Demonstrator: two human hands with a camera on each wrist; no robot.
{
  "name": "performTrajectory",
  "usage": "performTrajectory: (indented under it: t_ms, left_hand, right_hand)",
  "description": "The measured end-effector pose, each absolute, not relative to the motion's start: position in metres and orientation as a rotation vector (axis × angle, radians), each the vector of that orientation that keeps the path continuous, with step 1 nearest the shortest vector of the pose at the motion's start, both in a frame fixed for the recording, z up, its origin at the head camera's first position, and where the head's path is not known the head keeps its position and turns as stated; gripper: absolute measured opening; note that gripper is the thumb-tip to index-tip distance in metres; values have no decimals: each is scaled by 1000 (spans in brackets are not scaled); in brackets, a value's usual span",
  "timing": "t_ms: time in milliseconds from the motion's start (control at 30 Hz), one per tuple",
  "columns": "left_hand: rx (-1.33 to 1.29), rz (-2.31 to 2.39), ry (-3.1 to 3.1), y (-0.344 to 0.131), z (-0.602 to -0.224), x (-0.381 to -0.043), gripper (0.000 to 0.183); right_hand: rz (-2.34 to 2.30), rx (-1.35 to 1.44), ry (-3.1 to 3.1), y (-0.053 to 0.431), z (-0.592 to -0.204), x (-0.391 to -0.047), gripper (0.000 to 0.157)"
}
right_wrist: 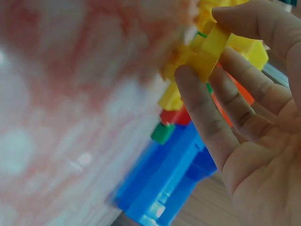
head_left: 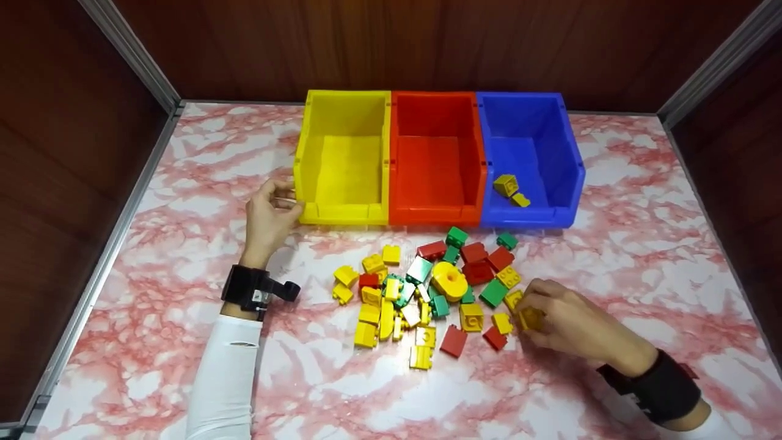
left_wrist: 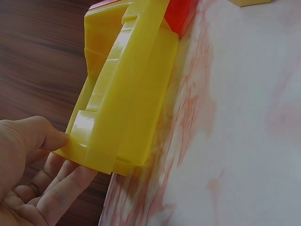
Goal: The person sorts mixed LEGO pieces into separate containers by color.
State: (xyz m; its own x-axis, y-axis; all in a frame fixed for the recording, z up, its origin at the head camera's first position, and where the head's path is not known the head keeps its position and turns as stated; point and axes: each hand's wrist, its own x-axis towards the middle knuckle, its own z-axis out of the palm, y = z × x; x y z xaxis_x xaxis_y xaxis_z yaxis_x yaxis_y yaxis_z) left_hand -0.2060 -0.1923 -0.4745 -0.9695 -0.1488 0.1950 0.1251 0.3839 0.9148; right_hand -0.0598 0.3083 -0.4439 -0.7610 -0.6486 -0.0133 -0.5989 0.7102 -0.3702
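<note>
Carefully, I'd watch the right hand [head_left: 553, 315], its grip pinching a yellow block [right_wrist: 210, 51] at the edge of the loose bricks [head_left: 438, 305]; fingertip contact alone could let it slip. The left hand [head_left: 272, 214] pinches the yellow bin [head_left: 342, 214] by its corner; an uneven tug there might skew it.

The left hand [head_left: 272, 214] and right hand [head_left: 556, 315] are bare. A white sleeve [head_left: 225, 382] covers the left forearm, faintly creased, with a small slit near its cuff. Above the cuff sits a black band [head_left: 241, 287] with a small pale marking and a stubby black arm [head_left: 281, 288] — rounded at the tip — jutting from its side. The right wrist wears a wide black cuff [head_left: 666, 386], also pale-marked, with a dark flap along one edge — and beyond it shows a bit of white cloth [head_left: 708, 426].
</note>
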Motion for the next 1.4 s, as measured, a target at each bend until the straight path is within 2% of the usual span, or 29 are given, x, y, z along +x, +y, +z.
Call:
performTrajectory:
  t_ms: [200,500,733,933,1167,1400]
  left_hand:
    - [24,-1630,-2394,-192,-474,-207,30]
    - [22,-1618,-2390,-190,-473,-205,29]
    - [16,-1609,-2398,-191,-472,-205,29]
    - [31,-1596,-2408,-192,-472,-204,29]
    - [38,-1613,-2402,-192,-473,-205,30]
    - [42,-1609,-2402,-191,-473,-206,29]
  right_hand:
    - [-609,-1060,2817,312,-413,-81,33]
    - [-653,-1043,2877,306,-381,-158,28]
    - [-600,-1022,2932,296,-383,-214,27]
    - [-543,-847,2916,287,-390,-250,30]
    - [-503,-716,2840,275,-406,-271,11]
    - [-464,-627,2835,269,-419,-278,30]
